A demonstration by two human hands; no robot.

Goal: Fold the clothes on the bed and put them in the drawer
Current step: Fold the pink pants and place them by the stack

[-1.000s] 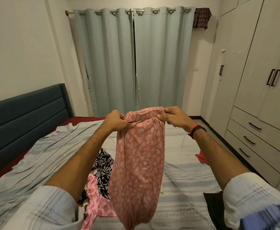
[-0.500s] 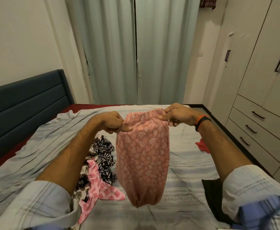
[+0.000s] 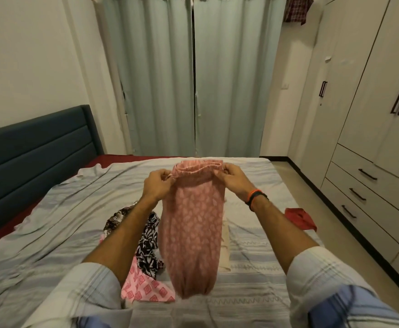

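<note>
Both hands up over the bed (image 3: 51, 221): left hand (image 3: 157, 184) and right hand (image 3: 232, 178) each pinch an end of the waistband of the pink patterned garment (image 3: 193, 228), so it hangs straight and flat for folding. Unfolded heap – black-and-white piece (image 3: 147, 245), pink checked piece (image 3: 146, 287) – lies beneath. Drawers (image 3: 359, 192) at right look closed.
</note>
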